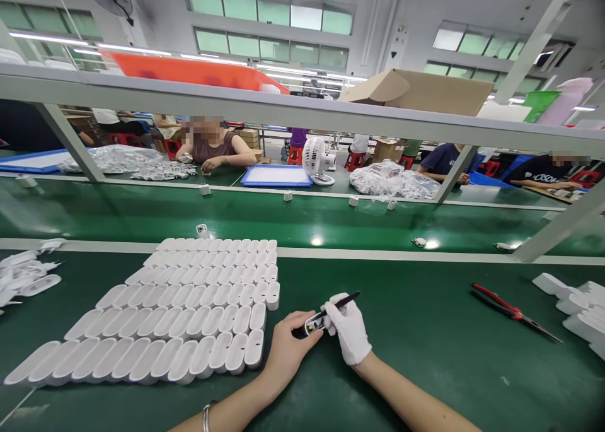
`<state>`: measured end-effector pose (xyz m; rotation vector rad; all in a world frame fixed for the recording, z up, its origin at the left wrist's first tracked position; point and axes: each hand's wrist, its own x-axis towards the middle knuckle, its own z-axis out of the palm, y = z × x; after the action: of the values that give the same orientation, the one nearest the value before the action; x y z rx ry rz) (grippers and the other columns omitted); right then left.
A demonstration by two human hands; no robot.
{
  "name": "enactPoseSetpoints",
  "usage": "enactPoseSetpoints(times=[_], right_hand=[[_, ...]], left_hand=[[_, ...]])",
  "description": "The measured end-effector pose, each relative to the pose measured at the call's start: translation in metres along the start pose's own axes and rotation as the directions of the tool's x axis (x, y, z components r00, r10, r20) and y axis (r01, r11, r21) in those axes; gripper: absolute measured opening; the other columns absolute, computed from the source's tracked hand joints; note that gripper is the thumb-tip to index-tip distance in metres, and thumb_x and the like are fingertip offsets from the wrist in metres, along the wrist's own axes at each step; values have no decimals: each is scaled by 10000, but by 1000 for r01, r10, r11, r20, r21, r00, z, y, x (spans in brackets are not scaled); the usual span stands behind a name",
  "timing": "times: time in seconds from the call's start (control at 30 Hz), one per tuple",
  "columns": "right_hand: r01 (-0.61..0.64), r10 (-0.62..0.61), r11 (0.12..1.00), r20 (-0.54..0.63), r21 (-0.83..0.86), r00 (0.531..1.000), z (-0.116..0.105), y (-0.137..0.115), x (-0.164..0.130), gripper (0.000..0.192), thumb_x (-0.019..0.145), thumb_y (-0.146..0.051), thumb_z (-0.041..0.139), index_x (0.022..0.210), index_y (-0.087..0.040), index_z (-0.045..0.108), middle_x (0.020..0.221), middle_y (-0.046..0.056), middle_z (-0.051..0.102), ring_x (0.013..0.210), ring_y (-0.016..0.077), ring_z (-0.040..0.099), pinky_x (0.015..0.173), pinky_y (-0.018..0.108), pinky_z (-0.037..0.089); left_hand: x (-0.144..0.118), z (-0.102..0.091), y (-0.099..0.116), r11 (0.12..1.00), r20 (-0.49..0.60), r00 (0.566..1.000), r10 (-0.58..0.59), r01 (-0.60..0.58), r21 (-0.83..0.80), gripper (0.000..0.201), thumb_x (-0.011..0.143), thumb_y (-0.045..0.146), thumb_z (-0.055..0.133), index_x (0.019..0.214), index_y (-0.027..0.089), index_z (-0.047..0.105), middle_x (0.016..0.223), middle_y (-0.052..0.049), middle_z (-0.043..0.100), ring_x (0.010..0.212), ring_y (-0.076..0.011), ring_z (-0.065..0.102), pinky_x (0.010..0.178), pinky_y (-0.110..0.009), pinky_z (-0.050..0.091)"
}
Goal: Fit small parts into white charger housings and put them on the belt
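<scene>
My bare left hand (289,349) grips a small oval white housing (316,323) with dark parts and a yellow-green spot inside it. My right hand (348,332), in a white glove, holds a slim black pen-like tool (347,299) slanting over the housing. The tool's lower end is hidden by the glove and the housing. Left of my hands, rows of white oval shells (179,318) stand close together with their hollow sides up. Some shells at the right ends of the rows show a small dark slot.
Red-handled pliers (515,313) lie at the right, near white pieces (583,306). Thin white parts (28,274) are heaped at far left. Behind runs a green belt (312,221) carrying small parts, below a shelf (302,107). Co-workers sit beyond, near a white fan (316,157).
</scene>
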<state>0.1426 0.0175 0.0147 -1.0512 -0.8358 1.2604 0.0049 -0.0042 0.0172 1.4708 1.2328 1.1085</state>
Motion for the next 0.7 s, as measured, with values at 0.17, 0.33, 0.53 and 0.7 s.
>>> enactPoseSetpoints(times=[0.17,0.33,0.53,0.7], right_hand=[[33,-41,995,-87,-94,995,5,8,0,371,576,-426,752,701,-207,480,463,-84,475,371,74,404,369,208,343],[91,-100,979,-43,-181,994,-5,3,4,345,668,-470,665,754,-215,448,509,-75,474,397,88,413,386,218,351],[116,-151,641,24,-759,988,-52,-27,36,232,798,-427,487,745,-206,533,600,-14,557,498,129,493,507,264,408],[231,-193,363,169,-903,966,-56,-37,29,257,792,-319,559,1006,-216,657,1054,92,629,902,224,605,803,351,451]], left_hand=[[3,-2,-1,1000,12,1000,1,-1,-3,262,697,268,697,950,221,741,989,-72,705,949,-264,618,893,-383,459],[2,-2,-3,1000,6,1000,1,-1,5,272,692,261,698,956,213,738,999,-79,704,962,-269,614,903,-398,454],[-1,-1,-4,1000,-15,1000,7,-7,13,308,675,253,704,981,230,728,1071,-70,683,1029,-264,601,961,-399,449],[1,-1,-9,999,-39,999,6,-4,49,314,742,311,661,1038,214,695,1103,-81,668,1053,-265,594,966,-414,453]])
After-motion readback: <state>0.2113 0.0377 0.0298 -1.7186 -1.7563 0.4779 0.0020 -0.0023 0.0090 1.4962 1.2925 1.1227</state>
